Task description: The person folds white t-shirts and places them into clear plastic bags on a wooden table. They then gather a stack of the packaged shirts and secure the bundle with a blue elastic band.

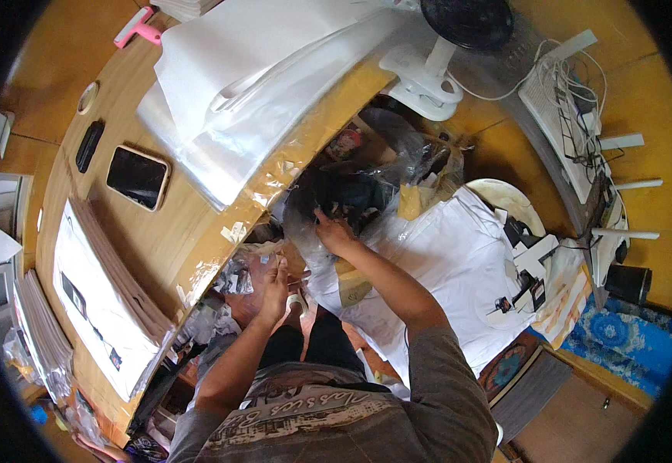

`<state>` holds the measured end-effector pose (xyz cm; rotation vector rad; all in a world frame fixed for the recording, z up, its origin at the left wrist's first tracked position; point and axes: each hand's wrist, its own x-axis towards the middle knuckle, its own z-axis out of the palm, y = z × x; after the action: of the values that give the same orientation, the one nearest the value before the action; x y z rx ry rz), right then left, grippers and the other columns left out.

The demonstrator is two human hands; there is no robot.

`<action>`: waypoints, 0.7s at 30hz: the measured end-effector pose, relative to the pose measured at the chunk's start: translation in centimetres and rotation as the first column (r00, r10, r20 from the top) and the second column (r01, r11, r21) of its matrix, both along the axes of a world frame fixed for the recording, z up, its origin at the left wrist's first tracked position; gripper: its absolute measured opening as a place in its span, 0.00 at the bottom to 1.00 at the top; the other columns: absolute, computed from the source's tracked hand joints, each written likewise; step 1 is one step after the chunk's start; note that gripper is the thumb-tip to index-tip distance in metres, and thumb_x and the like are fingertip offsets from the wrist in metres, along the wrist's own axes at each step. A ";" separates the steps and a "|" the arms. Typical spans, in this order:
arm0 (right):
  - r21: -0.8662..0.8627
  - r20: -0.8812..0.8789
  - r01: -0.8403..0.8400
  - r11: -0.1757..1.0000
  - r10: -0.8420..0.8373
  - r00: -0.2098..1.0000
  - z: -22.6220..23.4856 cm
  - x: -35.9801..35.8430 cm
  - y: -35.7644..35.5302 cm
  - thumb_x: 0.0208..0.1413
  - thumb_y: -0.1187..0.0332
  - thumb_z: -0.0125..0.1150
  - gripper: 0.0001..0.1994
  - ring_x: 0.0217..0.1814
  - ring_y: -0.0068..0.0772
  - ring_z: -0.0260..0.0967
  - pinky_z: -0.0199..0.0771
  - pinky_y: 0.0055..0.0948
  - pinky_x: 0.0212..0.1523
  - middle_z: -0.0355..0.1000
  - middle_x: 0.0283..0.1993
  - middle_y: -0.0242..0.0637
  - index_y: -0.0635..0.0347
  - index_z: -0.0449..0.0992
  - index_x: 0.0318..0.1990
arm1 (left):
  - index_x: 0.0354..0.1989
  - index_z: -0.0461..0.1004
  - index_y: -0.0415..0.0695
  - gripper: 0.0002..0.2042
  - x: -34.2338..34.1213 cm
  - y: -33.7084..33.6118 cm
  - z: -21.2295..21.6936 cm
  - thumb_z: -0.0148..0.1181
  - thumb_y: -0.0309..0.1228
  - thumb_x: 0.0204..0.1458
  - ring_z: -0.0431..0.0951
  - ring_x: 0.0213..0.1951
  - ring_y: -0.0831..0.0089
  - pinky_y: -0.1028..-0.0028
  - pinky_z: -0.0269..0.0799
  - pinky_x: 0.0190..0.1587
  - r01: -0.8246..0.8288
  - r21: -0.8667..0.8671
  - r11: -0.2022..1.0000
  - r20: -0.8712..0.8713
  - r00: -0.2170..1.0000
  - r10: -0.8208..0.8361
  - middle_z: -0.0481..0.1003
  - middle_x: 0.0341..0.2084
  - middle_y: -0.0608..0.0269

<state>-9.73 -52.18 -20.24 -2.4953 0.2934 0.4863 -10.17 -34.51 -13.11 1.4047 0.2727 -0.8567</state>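
Up and to the left of the hands: a curved wooden table [158,239], with a dark phone [138,177] in a pale case lying flat, a slim black remote [89,145] just beyond it, and a pink-handled tool [138,28] at the far edge. Above the hands: stacked clear plastic sleeves [259,85] and the white base of a fan [422,81]. Far right: tangled white cables [563,92]. Lower right: a blue patterned rug [629,343].

Right hand's [334,234] fingertips hidden inside crumpled clear plastic bag [367,193]
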 end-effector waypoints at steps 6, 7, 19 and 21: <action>-0.084 0.094 0.089 0.992 -0.081 0.992 -3.6 -1.5 1.1 0.47 0.65 0.42 0.20 0.52 0.55 0.52 0.52 0.48 0.51 0.54 0.53 0.49 0.50 0.59 0.51 | 0.43 0.60 0.42 0.16 0.0 0.9 -2.6 0.43 0.39 0.51 0.71 0.33 0.71 0.76 0.70 0.28 0.095 0.059 0.994 0.079 0.992 -0.100 0.67 0.32 0.62; 0.062 0.044 0.323 0.944 -0.326 0.944 -3.0 -1.6 1.3 0.47 0.65 0.43 0.20 0.54 0.56 0.50 0.50 0.50 0.52 0.53 0.54 0.48 0.49 0.60 0.51 | 0.44 0.59 0.42 0.15 -0.1 0.7 -2.7 0.44 0.37 0.51 0.71 0.33 0.71 0.76 0.70 0.28 0.055 0.072 0.996 0.131 0.989 -0.064 0.67 0.34 0.61; 0.352 0.141 0.605 0.715 -0.679 0.720 -3.7 -3.0 -1.8 0.43 0.70 0.45 0.12 0.39 0.48 0.65 0.64 0.37 0.41 0.67 0.36 0.50 0.60 0.71 0.36 | 0.43 0.58 0.40 0.12 0.6 2.4 -3.5 0.45 0.24 0.49 0.70 0.30 0.73 0.76 0.68 0.28 0.098 0.148 0.984 0.194 0.973 -0.126 0.67 0.33 0.60; 0.301 0.217 0.583 0.755 -0.649 0.729 -6.6 -0.6 -3.3 0.41 0.71 0.46 0.12 0.39 0.45 0.65 0.64 0.37 0.41 0.68 0.36 0.48 0.61 0.72 0.35 | 0.40 0.60 0.38 0.10 0.0 2.1 -2.2 0.45 0.25 0.49 0.70 0.30 0.73 0.76 0.68 0.28 0.093 0.223 0.970 0.239 0.960 -0.147 0.67 0.32 0.60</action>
<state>-10.33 -55.52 -26.88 -2.0440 0.8650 -0.1528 -10.12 -32.41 -15.29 1.7256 0.0821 -0.7518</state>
